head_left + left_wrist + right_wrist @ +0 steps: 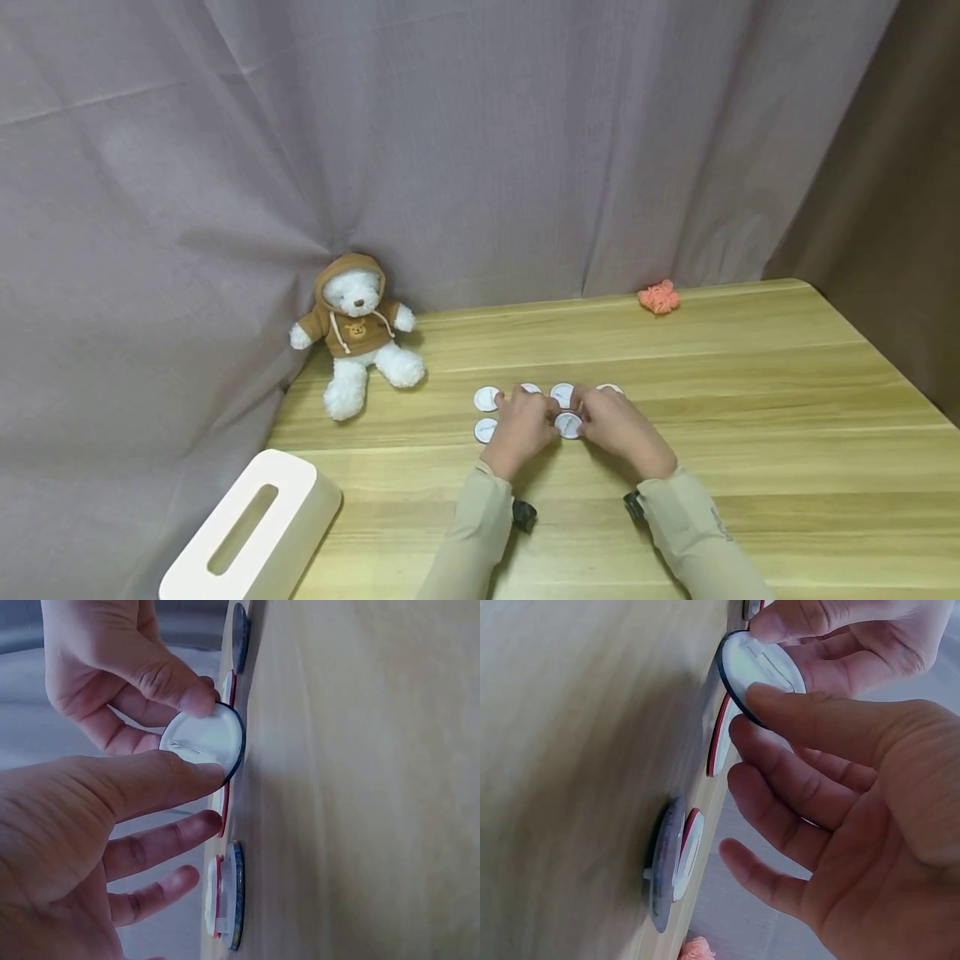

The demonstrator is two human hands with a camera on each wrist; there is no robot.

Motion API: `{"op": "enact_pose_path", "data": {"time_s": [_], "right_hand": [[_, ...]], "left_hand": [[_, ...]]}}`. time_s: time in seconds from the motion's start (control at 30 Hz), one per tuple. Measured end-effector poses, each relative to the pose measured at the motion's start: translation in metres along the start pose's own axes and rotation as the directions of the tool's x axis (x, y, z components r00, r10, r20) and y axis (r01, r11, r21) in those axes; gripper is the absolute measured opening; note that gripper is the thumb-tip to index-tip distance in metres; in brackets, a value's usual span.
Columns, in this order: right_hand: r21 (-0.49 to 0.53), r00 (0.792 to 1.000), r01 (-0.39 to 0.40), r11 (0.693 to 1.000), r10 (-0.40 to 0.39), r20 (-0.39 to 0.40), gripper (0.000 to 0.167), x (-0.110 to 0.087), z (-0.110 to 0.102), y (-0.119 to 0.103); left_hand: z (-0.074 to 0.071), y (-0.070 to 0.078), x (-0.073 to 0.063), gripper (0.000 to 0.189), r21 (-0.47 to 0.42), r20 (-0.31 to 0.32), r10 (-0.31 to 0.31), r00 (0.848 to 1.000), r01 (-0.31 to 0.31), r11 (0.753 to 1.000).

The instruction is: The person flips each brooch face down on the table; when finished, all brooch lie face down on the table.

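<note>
A round pin-back button badge (568, 426), white-backed with a dark rim, is pinched between my two hands. My left hand (522, 425) grips its left edge with thumb and fingers. On the opposite edge, my right hand (618, 425) pinches it the same way. The pin on its back shows in the left wrist view on the badge (199, 735). Several other badges lie on the table, among them an upper-left badge (486, 399), a lower-left badge (485, 430) and one just behind the held badge (561, 394). My hands partly cover some of them.
A white tissue box (300, 500) with a slotted top stands at the front left. The white teddy bear (358, 333) in a brown hoodie sits at the back left. An orange-pink bundle (659, 297) lies by the wooden table's (787, 375) back edge, before a grey curtain (480, 167).
</note>
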State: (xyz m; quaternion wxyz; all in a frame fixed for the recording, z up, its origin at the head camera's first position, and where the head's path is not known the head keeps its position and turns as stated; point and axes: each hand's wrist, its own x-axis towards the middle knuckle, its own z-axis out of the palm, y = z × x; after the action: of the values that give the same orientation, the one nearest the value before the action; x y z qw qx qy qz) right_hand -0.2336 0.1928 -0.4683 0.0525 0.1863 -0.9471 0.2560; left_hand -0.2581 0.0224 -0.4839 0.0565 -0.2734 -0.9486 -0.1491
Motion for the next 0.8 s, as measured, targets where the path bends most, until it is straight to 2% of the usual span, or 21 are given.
{"op": "enact_pose_path", "data": {"time_s": [0.17,0.33,0.4,0.57,0.8], "right_hand": [[-0.014,1.0,0.002,1.0,-0.003,-0.018,0.024,0.0006,-0.0005,0.0007],[-0.026,0.999,0.013,1.0,-0.014,-0.031,0.025,0.0006,-0.0016,0.0014],[-0.023,0.999,0.018,1.0,-0.019,-0.034,0.026,0.0003,-0.0016,0.0012],[-0.011,1.0,-0.005,1.0,0.004,-0.026,0.024,-0.0008,-0.0005,0.0008],[-0.005,0.999,-0.028,1.0,0.028,-0.016,0.021,-0.0016,0.005,0.0017]], "left_hand": [[0.0,0.0024,0.0012,0.011,-0.002,0.017,-0.003,1.0,0.003,1.0],[0.0004,0.004,0.0023,0.017,0.035,0.034,0.003,0.999,-0.004,0.999],[0.0004,0.0049,0.0025,0.013,0.034,0.044,-0.004,0.999,0.003,0.999],[0.0005,0.0069,0.0018,0.034,-0.001,0.045,-0.024,0.999,0.024,1.0],[0.001,0.0089,0.0006,0.035,0.013,0.061,-0.025,0.998,0.024,1.0]]}}
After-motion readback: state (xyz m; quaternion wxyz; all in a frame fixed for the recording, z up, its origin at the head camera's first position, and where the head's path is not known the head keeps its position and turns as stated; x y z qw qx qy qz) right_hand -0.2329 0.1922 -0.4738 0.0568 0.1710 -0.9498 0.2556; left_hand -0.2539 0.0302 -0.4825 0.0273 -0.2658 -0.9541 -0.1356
